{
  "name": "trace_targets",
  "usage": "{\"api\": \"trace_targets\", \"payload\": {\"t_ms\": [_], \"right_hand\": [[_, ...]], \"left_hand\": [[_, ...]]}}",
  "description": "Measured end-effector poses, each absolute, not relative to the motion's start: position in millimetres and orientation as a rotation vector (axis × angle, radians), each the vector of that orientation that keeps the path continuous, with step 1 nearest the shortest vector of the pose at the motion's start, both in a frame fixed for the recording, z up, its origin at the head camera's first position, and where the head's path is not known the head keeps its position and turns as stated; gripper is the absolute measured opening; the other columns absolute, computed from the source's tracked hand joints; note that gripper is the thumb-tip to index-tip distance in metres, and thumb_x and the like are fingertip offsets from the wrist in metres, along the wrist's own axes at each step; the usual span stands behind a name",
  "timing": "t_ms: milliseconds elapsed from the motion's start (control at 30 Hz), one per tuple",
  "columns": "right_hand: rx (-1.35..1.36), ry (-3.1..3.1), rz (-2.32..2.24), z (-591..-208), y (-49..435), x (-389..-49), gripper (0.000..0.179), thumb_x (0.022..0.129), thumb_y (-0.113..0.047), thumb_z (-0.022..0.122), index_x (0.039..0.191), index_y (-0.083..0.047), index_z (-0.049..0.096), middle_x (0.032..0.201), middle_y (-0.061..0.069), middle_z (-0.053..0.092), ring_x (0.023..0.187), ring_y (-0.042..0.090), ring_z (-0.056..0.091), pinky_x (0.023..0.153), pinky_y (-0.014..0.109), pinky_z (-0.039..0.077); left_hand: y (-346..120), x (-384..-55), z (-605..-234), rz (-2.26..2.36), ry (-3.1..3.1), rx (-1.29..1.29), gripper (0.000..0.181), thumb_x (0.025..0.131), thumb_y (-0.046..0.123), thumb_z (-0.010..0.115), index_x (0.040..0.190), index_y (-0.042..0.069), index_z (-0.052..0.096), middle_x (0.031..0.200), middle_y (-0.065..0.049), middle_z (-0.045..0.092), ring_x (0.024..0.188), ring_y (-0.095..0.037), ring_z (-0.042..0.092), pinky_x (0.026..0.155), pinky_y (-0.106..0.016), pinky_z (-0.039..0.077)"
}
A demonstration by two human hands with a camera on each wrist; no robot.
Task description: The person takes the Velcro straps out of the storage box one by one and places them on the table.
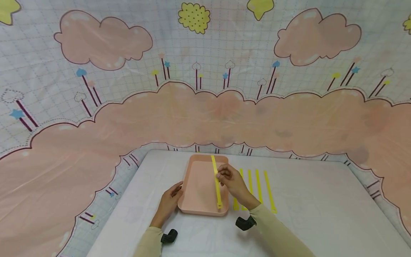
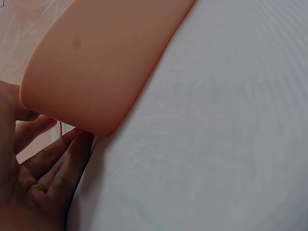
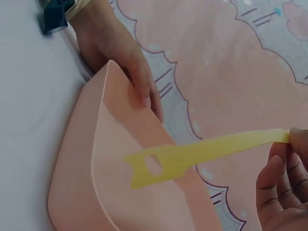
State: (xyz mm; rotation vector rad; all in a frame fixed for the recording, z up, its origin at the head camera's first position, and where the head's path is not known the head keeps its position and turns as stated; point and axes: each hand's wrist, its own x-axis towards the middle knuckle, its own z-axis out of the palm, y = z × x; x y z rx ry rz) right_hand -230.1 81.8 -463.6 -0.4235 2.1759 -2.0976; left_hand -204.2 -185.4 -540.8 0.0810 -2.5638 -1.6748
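Observation:
My right hand (image 1: 233,181) pinches a yellow cable-tie strap (image 1: 217,189) partway along its length, over the right side of a peach tray (image 1: 200,211). In the right wrist view the strap's slotted head (image 3: 166,162) hangs toward the tray, its other end hidden behind the fingers. Along the tray's left wall rests my left hand (image 1: 171,201), fingers against the outside. From the left wrist, the fingers (image 2: 62,168) show at the tray's lower corner.
Several more yellow straps (image 1: 269,191) lie side by side on the white table (image 1: 308,214), right of the tray and partly behind the right forearm. A patterned curtain (image 1: 205,117) hangs behind the table. Each wrist carries a black camera mount (image 1: 245,223).

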Motion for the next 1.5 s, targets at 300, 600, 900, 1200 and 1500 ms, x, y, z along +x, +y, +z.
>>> {"api": "trace_targets", "payload": {"t_ms": [300,600,900,1200,1500], "right_hand": [[-0.354,2.186,-2.151,-459,94,-230,0.023,0.097,-0.006,0.060,0.116,0.003,0.053,0.089,0.002,0.058,0.075,0.011,0.055,0.066,0.022,0.049],[-0.299,2.224,-2.149,-462,110,-233,0.024,0.096,-0.009,0.062,0.116,0.002,0.054,0.090,0.003,0.058,0.076,0.014,0.055,0.068,0.025,0.049],[-0.297,2.248,-2.165,-467,131,-233,0.025,0.096,-0.008,0.062,0.116,0.004,0.054,0.087,0.000,0.057,0.074,0.016,0.055,0.066,0.023,0.048],[-0.249,2.296,-2.155,-472,152,-232,0.025,0.095,-0.008,0.063,0.115,0.004,0.054,0.086,0.000,0.058,0.074,0.012,0.056,0.067,0.025,0.049],[-0.215,2.370,-2.107,-473,170,-228,0.025,0.096,-0.009,0.062,0.115,0.005,0.053,0.093,0.012,0.059,0.076,0.015,0.056,0.067,0.027,0.051]], "left_hand": [[-185,-205,-543,-1.672,-2.563,0.079,0.040,0.099,0.015,0.058,0.139,0.011,0.057,0.133,-0.021,0.060,0.123,-0.035,0.058,0.105,-0.049,0.047],[-186,-204,-544,-1.648,-2.570,0.078,0.041,0.099,0.015,0.058,0.139,0.012,0.057,0.132,-0.019,0.061,0.123,-0.034,0.058,0.105,-0.048,0.047],[-187,-204,-542,-1.665,-2.576,0.087,0.041,0.099,0.017,0.057,0.140,0.012,0.056,0.134,-0.019,0.060,0.124,-0.033,0.057,0.106,-0.048,0.046],[-186,-205,-541,-1.668,-2.573,0.075,0.041,0.099,0.015,0.057,0.140,0.010,0.055,0.133,-0.020,0.061,0.123,-0.033,0.058,0.104,-0.047,0.047],[-187,-206,-543,-1.661,-2.567,0.061,0.041,0.099,0.017,0.058,0.140,0.011,0.056,0.131,-0.019,0.062,0.121,-0.032,0.059,0.104,-0.045,0.047]]}}
